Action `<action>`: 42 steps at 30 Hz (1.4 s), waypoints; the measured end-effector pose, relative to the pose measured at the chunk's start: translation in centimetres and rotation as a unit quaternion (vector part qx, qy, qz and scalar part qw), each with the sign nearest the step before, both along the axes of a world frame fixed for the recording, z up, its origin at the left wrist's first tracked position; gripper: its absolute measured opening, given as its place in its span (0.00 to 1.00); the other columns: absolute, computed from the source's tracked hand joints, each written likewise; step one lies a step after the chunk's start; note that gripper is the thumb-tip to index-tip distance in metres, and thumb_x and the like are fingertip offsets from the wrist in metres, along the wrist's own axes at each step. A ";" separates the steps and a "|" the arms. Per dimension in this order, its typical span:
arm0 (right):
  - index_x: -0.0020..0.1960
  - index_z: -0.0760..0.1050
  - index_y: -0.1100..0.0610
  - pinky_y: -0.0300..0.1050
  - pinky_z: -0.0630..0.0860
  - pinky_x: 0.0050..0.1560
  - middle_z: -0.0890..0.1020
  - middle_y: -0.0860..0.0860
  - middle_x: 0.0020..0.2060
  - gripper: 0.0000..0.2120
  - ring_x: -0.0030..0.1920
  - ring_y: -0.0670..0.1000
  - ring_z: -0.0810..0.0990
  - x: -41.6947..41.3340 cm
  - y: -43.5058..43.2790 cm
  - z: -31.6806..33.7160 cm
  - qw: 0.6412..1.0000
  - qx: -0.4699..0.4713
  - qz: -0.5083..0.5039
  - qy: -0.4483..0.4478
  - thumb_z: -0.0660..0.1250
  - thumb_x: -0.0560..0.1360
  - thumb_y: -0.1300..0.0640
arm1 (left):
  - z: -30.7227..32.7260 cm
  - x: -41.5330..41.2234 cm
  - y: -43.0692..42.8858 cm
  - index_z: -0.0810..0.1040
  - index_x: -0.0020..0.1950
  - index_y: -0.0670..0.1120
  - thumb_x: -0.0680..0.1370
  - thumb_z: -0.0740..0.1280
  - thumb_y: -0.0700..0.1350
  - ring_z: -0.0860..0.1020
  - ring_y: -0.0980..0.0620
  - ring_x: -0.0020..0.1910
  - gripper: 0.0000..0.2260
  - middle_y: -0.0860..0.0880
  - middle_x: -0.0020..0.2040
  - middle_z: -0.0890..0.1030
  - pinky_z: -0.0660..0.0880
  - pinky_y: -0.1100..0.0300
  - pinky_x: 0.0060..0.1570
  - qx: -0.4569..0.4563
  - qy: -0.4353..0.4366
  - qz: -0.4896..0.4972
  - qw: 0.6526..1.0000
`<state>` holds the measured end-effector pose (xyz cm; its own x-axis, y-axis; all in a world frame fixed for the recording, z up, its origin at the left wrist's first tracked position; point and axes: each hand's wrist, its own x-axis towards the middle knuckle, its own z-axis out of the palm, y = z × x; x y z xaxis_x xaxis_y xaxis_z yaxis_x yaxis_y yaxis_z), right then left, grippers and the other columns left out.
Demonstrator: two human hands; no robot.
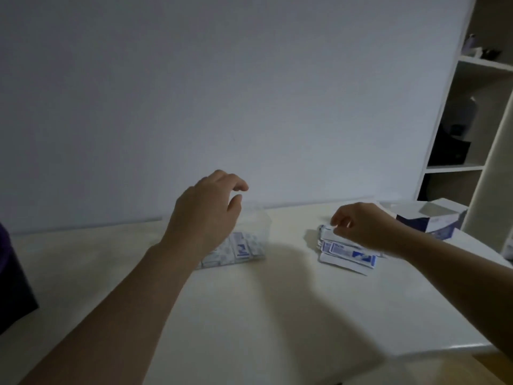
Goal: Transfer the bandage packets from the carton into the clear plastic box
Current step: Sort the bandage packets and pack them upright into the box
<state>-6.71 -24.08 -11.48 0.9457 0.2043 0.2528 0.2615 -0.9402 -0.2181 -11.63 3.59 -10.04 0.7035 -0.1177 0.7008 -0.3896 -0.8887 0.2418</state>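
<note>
A clear plastic box (256, 232) stands at the back middle of the table with several white-and-blue bandage packets inside it. My left hand (206, 209) hovers over the box, fingers loosely spread and empty, hiding its left part. To the right lies a loose pile of bandage packets (347, 252) on the table. My right hand (361, 227) rests on the pile's far edge, thumb and fingers pinched on the top packet. The open white-and-blue carton (433, 220) sits at the far right behind that hand.
The white table (263, 301) runs up against a plain wall. A white shelf unit (469, 115) with dark items stands at the right. A dark purple object (14, 282) sits at the table's left edge. The table's right front corner ends near my right forearm.
</note>
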 end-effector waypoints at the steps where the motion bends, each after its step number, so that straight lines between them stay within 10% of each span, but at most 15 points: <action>1: 0.57 0.78 0.55 0.33 0.73 0.48 0.82 0.51 0.52 0.11 0.48 0.47 0.79 -0.1 -1.4 -0.9 0.999 -0.025 -0.007 0.029 0.67 0.75 0.56 | -0.5 -0.4 -1.2 0.76 0.56 0.53 0.79 0.61 0.45 0.77 0.54 0.52 0.08 0.56 0.55 0.77 0.71 0.59 0.48 0.011 -0.008 -0.017 1.000; 12: 0.65 0.72 0.57 0.40 0.70 0.50 0.77 0.54 0.60 0.18 0.56 0.53 0.76 0.9 -3.8 -5.5 0.992 0.011 -0.077 0.101 0.64 0.77 0.53 | -7.2 -0.7 -5.7 0.79 0.46 0.54 0.74 0.61 0.47 0.80 0.53 0.35 0.08 0.56 0.41 0.81 0.75 0.59 0.36 0.128 0.019 -0.080 0.988; 18: 0.41 0.73 0.59 0.40 0.64 0.32 0.78 0.56 0.41 0.11 0.37 0.51 0.72 1.7 -3.1 -5.4 0.983 -0.015 -0.088 0.160 0.62 0.76 0.51 | -9.1 -1.6 -5.5 0.78 0.47 0.55 0.74 0.56 0.49 0.80 0.55 0.36 0.11 0.58 0.42 0.81 0.76 0.59 0.37 0.115 0.046 -0.100 0.987; 23: 0.37 0.78 0.57 0.35 0.67 0.33 0.79 0.51 0.32 0.10 0.31 0.47 0.72 -0.7 -0.4 -4.3 0.922 0.345 0.001 0.177 0.67 0.76 0.54 | -9.4 -1.9 -5.6 0.78 0.54 0.56 0.79 0.63 0.47 0.76 0.64 0.47 0.08 0.60 0.47 0.79 0.73 0.68 0.48 -0.082 0.173 -0.118 0.974; 26: 0.35 0.79 0.54 0.40 0.65 0.38 0.80 0.50 0.33 0.15 0.31 0.45 0.71 -4.0 3.5 -4.0 0.856 0.437 0.125 0.246 0.62 0.78 0.55 | -8.5 -2.4 -6.7 0.79 0.56 0.52 0.78 0.64 0.52 0.78 0.62 0.50 0.10 0.58 0.48 0.80 0.74 0.67 0.53 -0.293 0.301 -0.183 0.889; 31: 0.42 0.77 0.52 0.36 0.69 0.36 0.80 0.47 0.36 0.13 0.33 0.43 0.75 -7.2 7.7 -4.2 0.871 0.347 0.211 0.278 0.58 0.80 0.51 | -7.3 -2.9 -7.3 0.81 0.52 0.46 0.81 0.56 0.49 0.82 0.46 0.41 0.15 0.45 0.49 0.84 0.78 0.54 0.35 -0.568 0.342 -0.269 0.699; 36: 0.54 0.79 0.55 0.40 0.74 0.46 0.82 0.49 0.48 0.14 0.47 0.48 0.79 -3.6 3.1 -5.3 0.989 0.131 0.029 0.056 0.67 0.74 0.46 | -7.4 -2.1 -5.9 0.79 0.51 0.44 0.82 0.56 0.45 0.84 0.53 0.37 0.13 0.48 0.40 0.85 0.81 0.59 0.35 -0.698 0.322 -0.233 0.596; 42: 0.60 0.75 0.62 0.46 0.75 0.54 0.79 0.57 0.55 0.22 0.56 0.56 0.78 -1.4 -0.9 -5.3 0.985 -0.070 -0.097 0.127 0.65 0.74 0.47 | -7.7 -1.9 -5.5 0.80 0.54 0.47 0.81 0.58 0.47 0.79 0.48 0.40 0.11 0.45 0.42 0.83 0.81 0.51 0.34 -0.718 0.433 -0.231 0.492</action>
